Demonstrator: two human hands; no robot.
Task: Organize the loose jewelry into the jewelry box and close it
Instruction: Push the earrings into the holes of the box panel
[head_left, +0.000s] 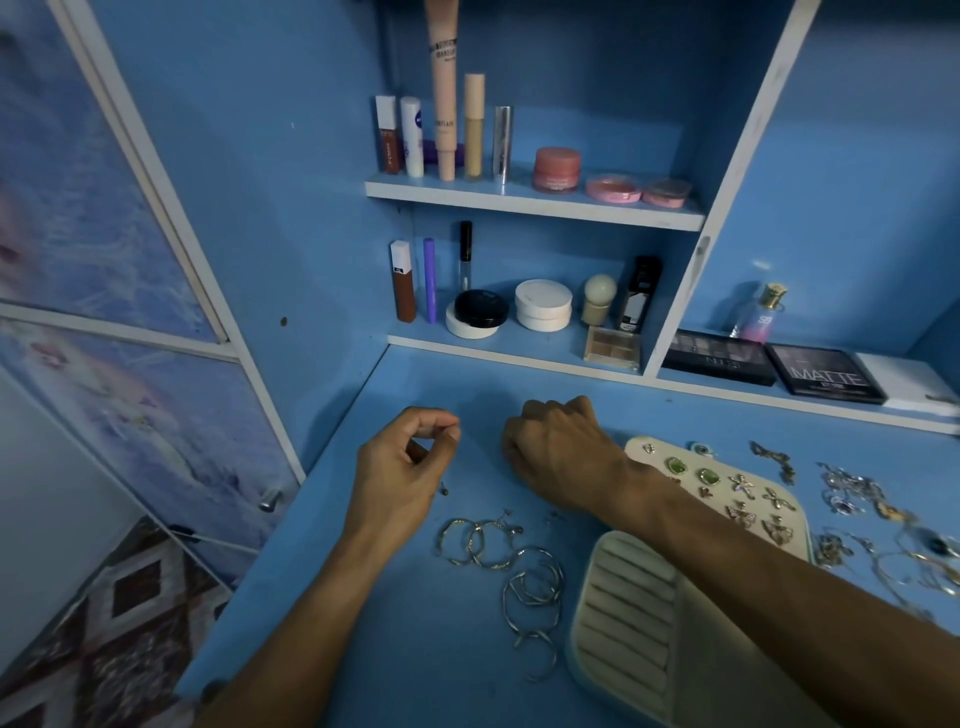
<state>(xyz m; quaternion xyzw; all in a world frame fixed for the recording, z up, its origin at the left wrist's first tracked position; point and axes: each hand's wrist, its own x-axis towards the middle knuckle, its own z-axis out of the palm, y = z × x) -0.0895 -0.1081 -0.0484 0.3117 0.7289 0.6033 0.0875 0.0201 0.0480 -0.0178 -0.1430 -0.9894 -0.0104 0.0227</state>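
I have both hands out over the blue desk top (415, 649), well forward of the open cream-coloured jewelry box (691, 629), whose ribbed ring-roll half lies near me and whose earring panel (779, 514), studded with green stones and small metal flowers, lies farther back under my right forearm. My left hand (400, 467) is pinched, thumb tip meeting forefinger in a small ring; if something thin sits in that pinch, it is too small for me to make out. My right hand (556, 447) is curled knuckles-up against the desk, fingers folded under, so I cannot tell whether it has hold of anything.

The loose pieces are in two groups: the silver hoop earrings (519, 577) scattered just left of the box, and a tangled heap of silver chains and pendants (883, 525) on the desk to its right. A tiny dark stud (444, 488) lies below my left thumb.

My guess is I am handling a fine earring or its backing. To do this well I would keep the pinch low over the desk so a dropped piece cannot roll far, carry it straight to a free spot on the earring panel, and press it in before reaching for the hoops.
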